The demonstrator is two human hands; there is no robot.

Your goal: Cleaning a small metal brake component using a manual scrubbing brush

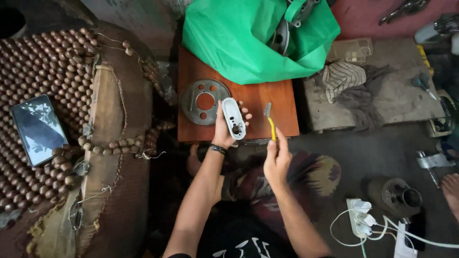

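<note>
My left hand (224, 131) holds up a small white oblong plastic cover (234, 118) with holes in it, over the front edge of a red-brown wooden board (258, 98). My right hand (276, 160) grips the yellow handle of a small brush (269, 119), its bristled head pointing up just right of the cover. A round grey metal disc (203, 101) with a large centre hole and smaller holes lies flat on the board, left of the cover. A dark band circles my left wrist.
A green bag (248, 43) with metal parts sits at the board's far end. A phone (38, 129) lies on a beaded seat cover at left. Rags (351, 86) rest on a slab at right. A power strip (359, 219) with white cables and a dark metal cylinder (399, 196) sit lower right.
</note>
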